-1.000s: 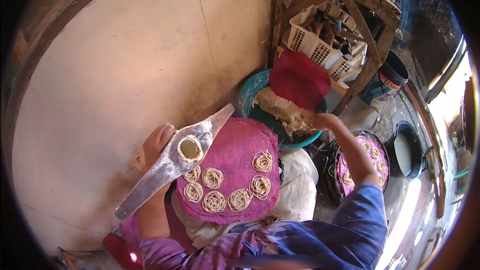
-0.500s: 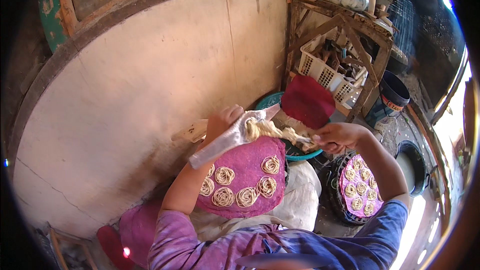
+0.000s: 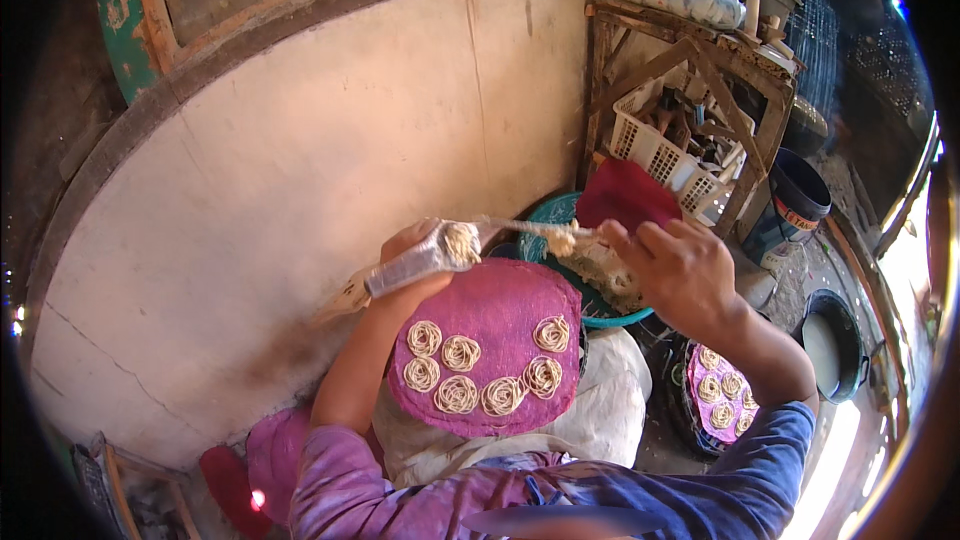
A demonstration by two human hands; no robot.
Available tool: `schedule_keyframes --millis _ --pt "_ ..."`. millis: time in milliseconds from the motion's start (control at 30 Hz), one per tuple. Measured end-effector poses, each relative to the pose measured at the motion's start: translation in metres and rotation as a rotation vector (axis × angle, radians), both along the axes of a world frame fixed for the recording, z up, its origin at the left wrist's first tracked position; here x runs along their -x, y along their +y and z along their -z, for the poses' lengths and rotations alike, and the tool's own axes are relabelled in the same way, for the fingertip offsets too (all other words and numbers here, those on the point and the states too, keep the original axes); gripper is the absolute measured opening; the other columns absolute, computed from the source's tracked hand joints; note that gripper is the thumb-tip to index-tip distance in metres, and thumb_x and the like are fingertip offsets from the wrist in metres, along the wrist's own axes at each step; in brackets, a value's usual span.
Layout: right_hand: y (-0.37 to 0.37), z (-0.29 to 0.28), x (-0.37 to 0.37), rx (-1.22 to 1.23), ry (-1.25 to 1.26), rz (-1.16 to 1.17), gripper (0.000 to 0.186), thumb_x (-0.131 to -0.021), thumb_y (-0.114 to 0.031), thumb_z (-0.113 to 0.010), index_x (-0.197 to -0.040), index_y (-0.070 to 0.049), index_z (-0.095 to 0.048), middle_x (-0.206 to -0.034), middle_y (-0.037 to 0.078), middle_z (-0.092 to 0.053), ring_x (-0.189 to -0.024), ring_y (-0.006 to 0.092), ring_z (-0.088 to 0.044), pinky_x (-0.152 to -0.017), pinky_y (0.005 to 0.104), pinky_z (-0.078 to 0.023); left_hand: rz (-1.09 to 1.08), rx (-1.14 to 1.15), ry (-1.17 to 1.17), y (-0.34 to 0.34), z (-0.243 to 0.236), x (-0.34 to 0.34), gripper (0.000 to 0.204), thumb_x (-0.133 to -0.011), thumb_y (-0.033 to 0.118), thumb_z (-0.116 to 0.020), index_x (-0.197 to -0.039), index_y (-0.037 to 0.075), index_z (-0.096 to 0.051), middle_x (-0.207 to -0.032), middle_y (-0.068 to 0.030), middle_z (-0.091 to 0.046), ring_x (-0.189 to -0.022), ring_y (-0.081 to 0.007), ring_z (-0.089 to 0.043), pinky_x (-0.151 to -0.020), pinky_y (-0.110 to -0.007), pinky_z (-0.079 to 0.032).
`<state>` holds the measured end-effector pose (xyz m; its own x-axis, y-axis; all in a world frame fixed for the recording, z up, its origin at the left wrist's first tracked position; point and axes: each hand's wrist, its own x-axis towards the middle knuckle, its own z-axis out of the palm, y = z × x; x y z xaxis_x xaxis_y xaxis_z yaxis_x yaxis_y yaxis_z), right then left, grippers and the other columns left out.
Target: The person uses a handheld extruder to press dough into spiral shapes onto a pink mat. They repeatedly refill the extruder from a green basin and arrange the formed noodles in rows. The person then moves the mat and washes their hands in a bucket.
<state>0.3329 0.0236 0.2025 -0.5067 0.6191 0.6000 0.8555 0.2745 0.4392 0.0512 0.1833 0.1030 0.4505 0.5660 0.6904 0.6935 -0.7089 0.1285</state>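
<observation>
My left hand (image 3: 402,244) is closed around a pale grey hand-held dough press (image 3: 405,268), tilted so its round opening shows. Pale dough (image 3: 461,243) fills that opening. Between my hands stretches a thin stick (image 3: 520,226) with a lump of dough (image 3: 562,241) clinging to it. The fingers of my right hand (image 3: 682,268) are closed on its right end. Below, on my lap, lies a round tray covered with pink cloth (image 3: 490,315). Several coils of noodle-like dough strands (image 3: 458,394) sit on the cloth, mostly along its near part.
Beyond the tray stands a teal basin (image 3: 552,208) holding pale dough (image 3: 612,282), partly under a red cloth (image 3: 626,194). At right are another coil-covered pink tray (image 3: 712,388), a dark bucket (image 3: 800,185) and a tub of cloudy liquid (image 3: 824,342). A wall (image 3: 300,170) rises at left.
The press has turned in my left hand and dropped slightly, with its opening now showing. My right hand has moved nearer the camera; less dough hangs on the stick.
</observation>
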Motion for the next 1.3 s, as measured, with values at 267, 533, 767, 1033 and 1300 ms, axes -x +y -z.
schedule_keyframes --millis 267,533,767,1033,1300 --pt "0.023 0.012 0.015 0.081 -0.104 -0.106 0.022 -0.079 -0.017 -0.062 -0.099 -0.008 -0.061 -0.073 0.000 -0.056 -0.066 0.0152 -0.062 -0.056 0.0296 -0.049 -0.006 0.110 -0.060 -0.018 -0.015 -0.029 0.039 -0.065 0.025 -0.080 -0.095 0.008 -0.062 -0.089 -0.0115 -0.065 -0.082 -0.0318 -0.065 -0.072 -0.041 -0.054" --pt "0.008 0.034 -0.003 0.237 0.147 -0.094 0.034 -0.086 -0.014 -0.059 -0.118 -0.008 -0.061 -0.078 0.005 -0.058 -0.068 0.0200 -0.063 -0.059 0.0331 -0.052 0.001 0.067 -0.116 -0.003 -0.009 -0.015 0.031 -0.071 0.022 -0.078 -0.097 0.008 -0.065 -0.091 -0.0099 -0.068 -0.081 -0.0297 -0.067 -0.072 -0.038 -0.054" --pt "0.055 0.084 0.034 0.258 1.036 -0.286 0.058 -0.085 0.008 -0.056 -0.140 -0.009 -0.050 -0.086 0.018 -0.053 -0.074 0.0342 -0.058 -0.067 0.0391 -0.050 -0.003 -0.093 -0.131 0.009 -0.006 -0.072 0.021 -0.075 0.013 -0.074 -0.092 0.005 -0.065 -0.092 -0.0119 -0.068 -0.086 -0.0289 -0.065 -0.079 -0.038 -0.051" --pt "0.065 0.149 -0.020 0.621 1.328 -0.260 0.043 -0.092 0.002 -0.049 -0.135 -0.001 -0.051 -0.101 0.029 -0.065 -0.096 0.0412 -0.066 -0.078 0.0387 -0.053 -0.136 -0.045 -0.157 0.038 -0.005 -0.087 0.017 -0.075 0.010 -0.073 -0.089 0.007 -0.064 -0.088 -0.0095 -0.066 -0.081 -0.0274 -0.065 -0.072 -0.036 -0.051" --pt "0.080 0.170 -0.030 0.924 1.481 -0.332 0.037 -0.095 -0.006 -0.053 -0.131 0.000 -0.054 -0.096 0.028 -0.066 -0.083 0.0324 -0.070 -0.073 0.0366 -0.052 -0.156 0.256 -0.170 0.088 0.019 -0.112 0.034 -0.067 0.018 -0.076 -0.094 0.006 -0.059 -0.085 -0.0150 -0.063 -0.081 -0.0369 -0.062 -0.073 -0.043 -0.051"
